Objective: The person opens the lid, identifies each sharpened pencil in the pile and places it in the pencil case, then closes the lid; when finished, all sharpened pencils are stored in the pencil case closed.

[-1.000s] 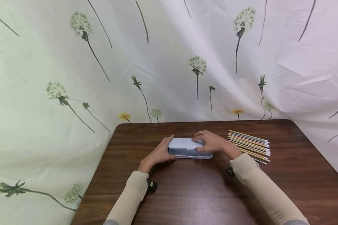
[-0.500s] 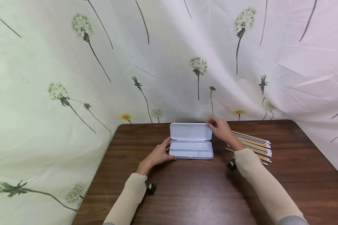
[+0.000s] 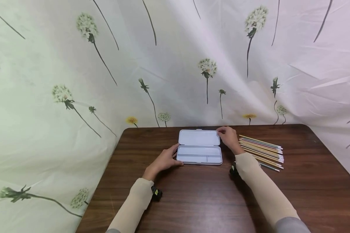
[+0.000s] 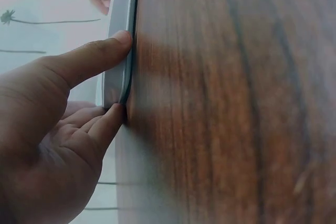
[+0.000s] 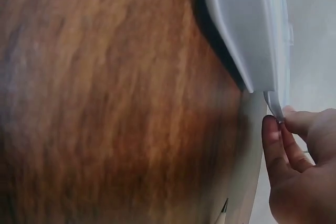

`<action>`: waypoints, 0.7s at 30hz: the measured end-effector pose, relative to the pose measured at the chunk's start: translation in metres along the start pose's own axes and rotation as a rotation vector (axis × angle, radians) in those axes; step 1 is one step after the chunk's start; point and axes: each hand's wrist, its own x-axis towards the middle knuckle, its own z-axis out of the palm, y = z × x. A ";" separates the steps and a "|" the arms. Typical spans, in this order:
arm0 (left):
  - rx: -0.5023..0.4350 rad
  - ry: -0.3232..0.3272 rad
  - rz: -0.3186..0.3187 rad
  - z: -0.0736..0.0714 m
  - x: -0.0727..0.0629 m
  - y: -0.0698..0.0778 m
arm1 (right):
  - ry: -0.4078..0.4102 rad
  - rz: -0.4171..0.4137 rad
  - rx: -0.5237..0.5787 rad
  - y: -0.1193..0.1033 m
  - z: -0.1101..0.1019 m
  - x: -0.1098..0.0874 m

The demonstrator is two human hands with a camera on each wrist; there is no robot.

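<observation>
A pale grey-white pencil case (image 3: 191, 150) lies on the table with its lid (image 3: 199, 138) folded back toward the wall. Dividers split its bare inside into compartments. My left hand (image 3: 164, 159) holds the case at its left end, thumb on the front edge and fingers around the end. In the left wrist view, the thumb (image 4: 97, 56) presses the case's side close over the wood. My right hand (image 3: 229, 137) pinches the right edge of the lid near its far corner, between thumb and fingers (image 5: 273, 142) in the right wrist view.
To the right of the case lie several pencils (image 3: 262, 149) side by side, white eraser ends pointing right. The dark wooden table (image 3: 198, 200) reaches back to a white cloth (image 3: 175, 64) printed with dandelions.
The right hand has swung the lid up and back, so the case went from nearly closed to fully opened. The left hand has kept its hold at the left end.
</observation>
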 end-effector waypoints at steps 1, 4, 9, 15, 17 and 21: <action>-0.001 0.000 -0.003 0.000 0.000 0.000 | -0.013 0.013 0.002 0.000 0.000 0.000; 0.019 0.001 -0.006 0.000 -0.001 0.000 | -0.034 0.038 0.003 0.000 0.000 0.000; 0.071 0.003 -0.019 -0.002 -0.004 0.002 | -0.055 0.068 0.001 -0.001 0.001 0.000; 0.089 0.006 -0.017 -0.002 -0.002 0.004 | -0.047 0.024 0.020 -0.002 -0.010 0.004; 0.095 0.009 -0.015 -0.002 -0.002 0.004 | -0.052 -0.006 0.031 -0.005 -0.016 0.004; 0.116 0.009 -0.017 0.000 -0.004 0.003 | -0.080 -0.053 0.048 -0.007 -0.031 0.003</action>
